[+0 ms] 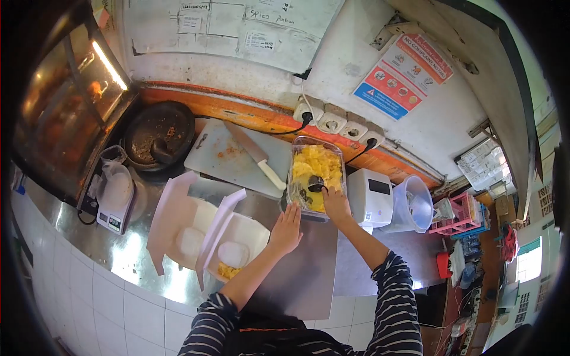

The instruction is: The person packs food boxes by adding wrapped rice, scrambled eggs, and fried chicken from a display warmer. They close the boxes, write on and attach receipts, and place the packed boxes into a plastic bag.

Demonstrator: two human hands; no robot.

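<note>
A clear plastic container (289,190) stands by the wall, holding yellow food that looks like scrambled egg (317,160). My right hand (337,206) is closed on a black spoon (316,183) whose bowl rests in the food; its handle is mostly hidden by the fingers. Flat and with fingers stretched out, my left hand (287,228) lies at the container's near left corner, seemingly touching it. To its left are two open takeaway boxes, a left box (199,213) and a right box (252,228), each with a white round of rice. Some yellow food (228,270) also sits in the right one.
A knife (255,154) lies across a white cutting board (219,163) behind the boxes. Further left are a stone mortar (159,136) and a digital scale (116,202). Right of the container stand a white machine (369,199) and a translucent bucket (411,204).
</note>
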